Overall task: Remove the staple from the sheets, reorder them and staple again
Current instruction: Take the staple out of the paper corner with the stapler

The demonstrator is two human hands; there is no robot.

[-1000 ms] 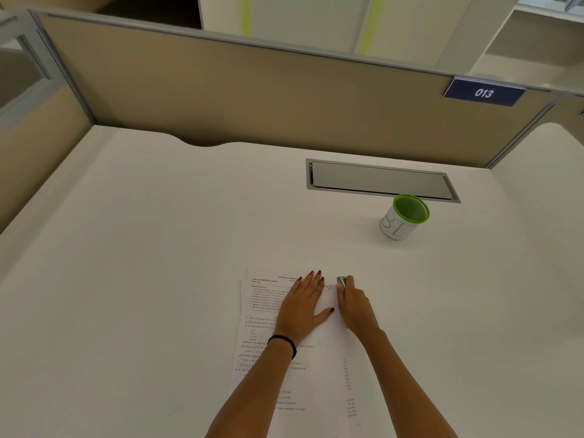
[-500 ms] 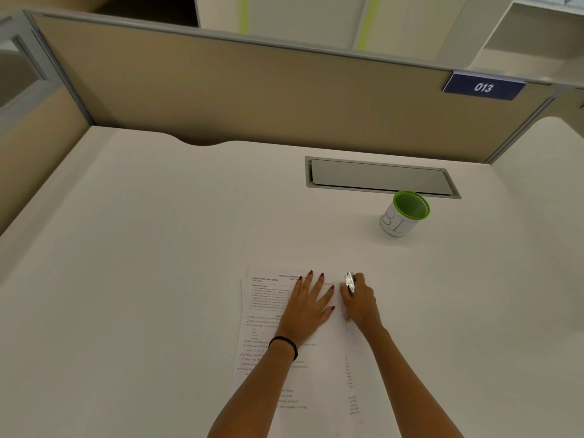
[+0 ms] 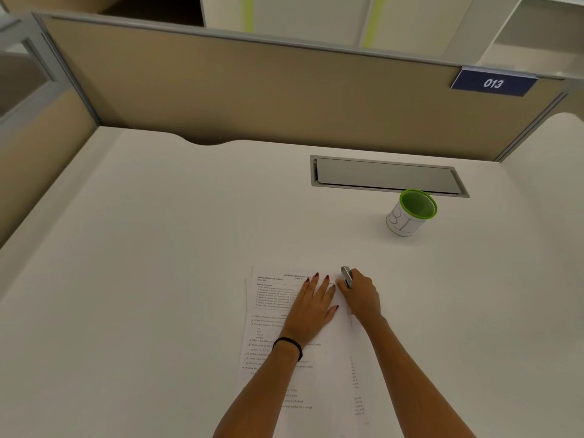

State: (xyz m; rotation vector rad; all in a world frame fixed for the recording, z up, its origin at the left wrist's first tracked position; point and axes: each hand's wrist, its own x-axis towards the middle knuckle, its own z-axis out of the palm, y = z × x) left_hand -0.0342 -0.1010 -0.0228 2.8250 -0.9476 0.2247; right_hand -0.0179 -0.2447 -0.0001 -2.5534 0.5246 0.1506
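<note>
A small stack of printed white sheets (image 3: 271, 298) lies on the white desk in front of me, its edges slightly fanned at the left. My left hand (image 3: 313, 306) lies flat on the upper part of the sheets with fingers straight and spread. At the sheets' top right corner my right hand (image 3: 360, 294) grips a small silver metal tool (image 3: 346, 276), which looks like a stapler or staple remover; its tip points away from me. The staple itself is too small to see.
A white cup with a green rim (image 3: 410, 213) stands at the back right. Behind it a grey cable hatch (image 3: 387, 175) is set into the desk. Beige partition walls (image 3: 252, 90) close the desk at the back and left.
The right hand has turned and shifted slightly right, so more of the silver tool shows at the sheets' corner. The left hand stays flat on the sheets.
</note>
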